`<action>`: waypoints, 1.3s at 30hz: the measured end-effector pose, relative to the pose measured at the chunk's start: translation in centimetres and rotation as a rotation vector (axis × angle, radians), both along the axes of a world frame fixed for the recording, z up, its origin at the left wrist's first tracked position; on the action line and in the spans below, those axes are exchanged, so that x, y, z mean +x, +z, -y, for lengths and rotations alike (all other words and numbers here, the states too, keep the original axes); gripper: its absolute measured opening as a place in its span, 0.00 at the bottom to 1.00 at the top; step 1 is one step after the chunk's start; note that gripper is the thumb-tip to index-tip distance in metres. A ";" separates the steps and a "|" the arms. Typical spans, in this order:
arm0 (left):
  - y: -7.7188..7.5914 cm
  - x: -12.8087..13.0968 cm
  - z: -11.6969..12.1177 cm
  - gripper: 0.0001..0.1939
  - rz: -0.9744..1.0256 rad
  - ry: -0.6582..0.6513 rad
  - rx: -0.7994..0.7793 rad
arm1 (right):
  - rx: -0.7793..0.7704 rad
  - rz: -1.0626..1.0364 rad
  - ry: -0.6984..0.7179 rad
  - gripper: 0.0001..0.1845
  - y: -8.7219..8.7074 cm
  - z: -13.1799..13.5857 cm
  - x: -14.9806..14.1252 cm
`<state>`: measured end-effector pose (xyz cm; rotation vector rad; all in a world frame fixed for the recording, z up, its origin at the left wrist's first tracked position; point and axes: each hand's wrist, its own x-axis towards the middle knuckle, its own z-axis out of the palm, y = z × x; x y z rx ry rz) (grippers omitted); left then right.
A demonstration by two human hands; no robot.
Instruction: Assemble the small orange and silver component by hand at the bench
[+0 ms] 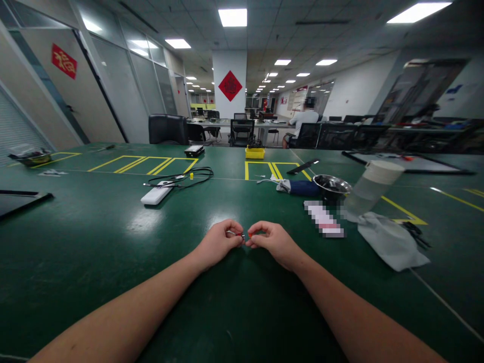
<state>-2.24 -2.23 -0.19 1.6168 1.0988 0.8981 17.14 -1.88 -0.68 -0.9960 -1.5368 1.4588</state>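
Note:
Both hands meet near the middle of the view, fingertips almost touching just above the green table (94, 262). My left hand (220, 242) pinches a small red piece with a metallic tip (241, 235) between thumb and fingers. In a similar pinch, my right hand (273, 243) holds a small orange-red piece (250, 235). A narrow gap shows between the two pieces. They are too small for me to tell their kind, and the fingers cover most of each one.
Left of centre lie a white power bank (157, 193) and a black cable (196, 174). On the right are a metal bowl (333, 186), a tilted translucent bottle (372, 189), a grey pouch (389, 239) and a blurred-out phone-shaped item (324, 219). A yellow box (254, 153) stands farther back. A person (304, 121) sits beyond.

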 end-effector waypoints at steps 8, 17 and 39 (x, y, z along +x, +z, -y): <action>0.0 0.0 0.2 0.08 0.088 -0.056 -0.076 | 0.021 -0.039 0.048 0.10 -0.3 -0.1 0.1; 0.3 -0.2 0.4 0.09 0.159 -0.104 -0.141 | -0.021 -0.104 0.107 0.12 0.0 0.2 0.0; 1.0 -0.1 0.9 0.23 0.306 -0.211 -0.151 | 0.669 0.309 0.106 0.16 1.3 1.1 -0.2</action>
